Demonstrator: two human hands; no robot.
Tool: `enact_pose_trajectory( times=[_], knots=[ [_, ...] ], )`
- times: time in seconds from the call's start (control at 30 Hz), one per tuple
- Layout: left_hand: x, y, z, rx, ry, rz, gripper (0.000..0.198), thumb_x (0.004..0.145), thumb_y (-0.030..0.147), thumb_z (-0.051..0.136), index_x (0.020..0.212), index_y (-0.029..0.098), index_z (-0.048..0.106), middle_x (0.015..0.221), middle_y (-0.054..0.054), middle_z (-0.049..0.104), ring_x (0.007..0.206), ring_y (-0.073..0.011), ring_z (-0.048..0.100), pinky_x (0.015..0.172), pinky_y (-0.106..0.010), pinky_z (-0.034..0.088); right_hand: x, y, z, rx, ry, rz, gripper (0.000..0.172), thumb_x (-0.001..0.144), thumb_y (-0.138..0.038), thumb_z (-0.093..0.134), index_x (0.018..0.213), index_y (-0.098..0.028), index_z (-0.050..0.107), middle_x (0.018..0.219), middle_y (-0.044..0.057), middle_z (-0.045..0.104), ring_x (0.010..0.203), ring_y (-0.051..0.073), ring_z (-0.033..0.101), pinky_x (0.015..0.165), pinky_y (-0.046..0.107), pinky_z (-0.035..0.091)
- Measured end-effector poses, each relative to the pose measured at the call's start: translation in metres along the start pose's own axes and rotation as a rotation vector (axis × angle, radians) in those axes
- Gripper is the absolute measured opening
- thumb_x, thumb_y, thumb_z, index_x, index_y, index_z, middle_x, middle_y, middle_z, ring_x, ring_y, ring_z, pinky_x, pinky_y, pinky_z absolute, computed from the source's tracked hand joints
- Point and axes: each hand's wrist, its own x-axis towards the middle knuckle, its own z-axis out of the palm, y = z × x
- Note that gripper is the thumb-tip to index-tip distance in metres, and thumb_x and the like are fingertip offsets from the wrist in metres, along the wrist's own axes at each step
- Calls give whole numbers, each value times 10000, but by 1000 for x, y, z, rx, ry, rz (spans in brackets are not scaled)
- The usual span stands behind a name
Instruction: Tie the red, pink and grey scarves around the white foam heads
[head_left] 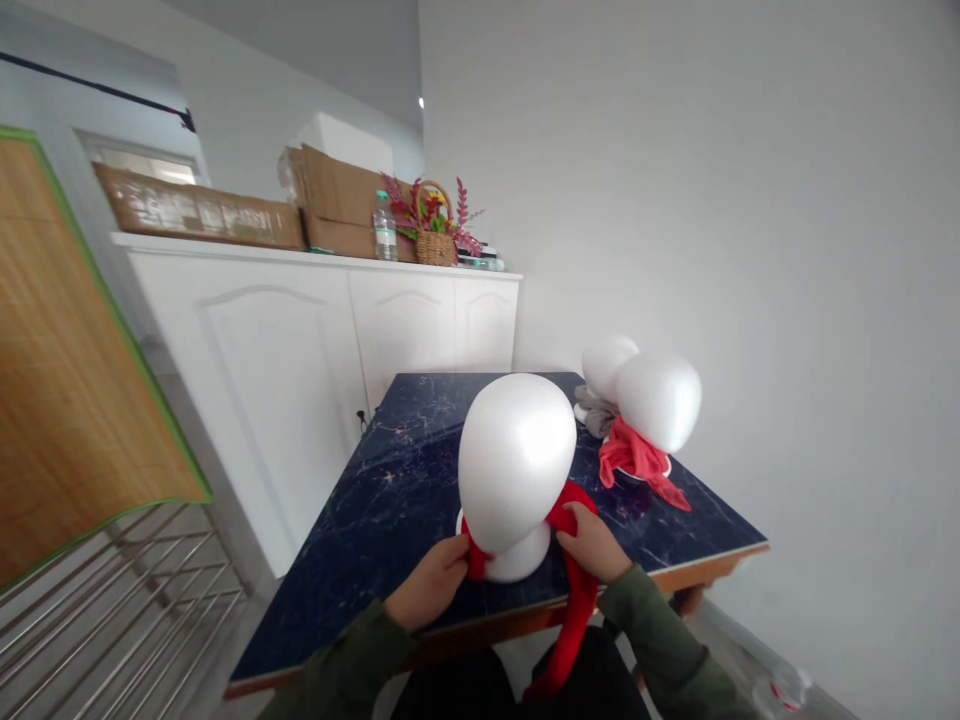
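Observation:
A white foam mannequin head (516, 462) stands near the front edge of a dark blue marble-patterned table (390, 500). A red scarf (574, 590) is wrapped around its neck, and one end hangs down over the table edge. My left hand (429, 590) pinches the scarf at the left side of the neck. My right hand (592, 543) grips the scarf at the right side, fingers closed on the cloth.
Two more foam heads stand at the back right of the table, one (658, 400) with a pinkish-red scarf (637, 462), one (606, 362) with a grey scarf. White cabinets (315, 340) behind carry cardboard boxes, a water bottle (385, 228) and a flower basket (435, 225). A metal rack (112, 610) is at left.

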Motion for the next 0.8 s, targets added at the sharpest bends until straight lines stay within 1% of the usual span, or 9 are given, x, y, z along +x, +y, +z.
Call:
enact_pose_trajectory(
  times=[0.03, 0.1, 0.2, 0.27, 0.37, 0.5, 0.6, 0.7, 0.8],
  knots=[
    [0, 0, 7, 66, 56, 23, 328, 675, 123, 382, 862, 140, 651, 921, -72, 652, 914, -199, 562, 887, -300, 382, -3, 0, -2, -88, -21, -3, 244, 702, -180, 550, 927, -121, 623, 881, 113, 638, 857, 229, 582, 751, 319, 418],
    [2, 2, 19, 114, 78, 2, 340, 690, 117, 393, 916, 144, 646, 866, -67, 656, 850, -196, 582, 836, -300, 415, -10, -1, -8, -273, -20, 5, 153, 721, -210, 534, 798, -129, 639, 860, 143, 623, 892, 280, 556, 758, 368, 399],
    [6, 8, 33, 1, -24, -109, 329, 724, 146, 415, 983, 118, 617, 675, -41, 638, 618, -171, 584, 628, -280, 463, -21, -4, -12, -288, 8, 10, 119, 729, -203, 527, 731, -133, 623, 844, 153, 610, 879, 287, 548, 750, 377, 390],
    [9, 14, 41, -40, -60, -76, 288, 730, 163, 460, 959, 105, 624, 653, -36, 632, 611, -166, 573, 616, -274, 464, -29, -11, -11, -70, -39, -21, 123, 751, -207, 507, 747, -137, 608, 812, 127, 619, 817, 246, 564, 731, 347, 399],
    [13, 20, 52, -18, -54, 37, 237, 735, 178, 508, 918, 107, 641, 741, -54, 653, 737, -176, 577, 734, -280, 459, -43, -31, -4, 418, -54, -12, 133, 753, -246, 512, 811, -157, 591, 813, 78, 636, 777, 203, 570, 709, 310, 411],
    [17, 20, 64, 89, -13, 64, 270, 744, 202, 525, 979, 124, 631, 867, -69, 663, 781, -170, 581, 812, -287, 442, -58, -57, 8, 1143, -129, 200, 263, 714, -295, 532, 947, -176, 555, 816, 42, 643, 668, 163, 569, 617, 280, 422],
    [17, 18, 70, 159, -16, 117, 275, 702, 151, 537, 957, 132, 639, 918, -69, 661, 824, -172, 583, 844, -283, 428, -67, -60, 12, 1403, -209, 254, 272, 694, -300, 531, 937, -181, 557, 827, 31, 637, 676, 151, 573, 646, 277, 427],
    [15, 19, 74, 185, 12, 114, 272, 675, 119, 519, 915, 140, 645, 921, -66, 663, 866, -188, 582, 839, -286, 428, -72, -57, 10, 1224, -195, 155, 269, 698, -339, 544, 910, -176, 566, 839, 42, 629, 732, 164, 569, 679, 284, 420],
    [14, 24, 76, 216, 46, 42, 212, 667, 131, 510, 815, 164, 657, 872, -64, 667, 922, -223, 570, 842, -301, 416, -70, -56, 6, 697, -38, 45, 261, 630, -369, 640, 787, -167, 586, 766, 43, 605, 693, 168, 533, 619, 266, 385]
  ],
)
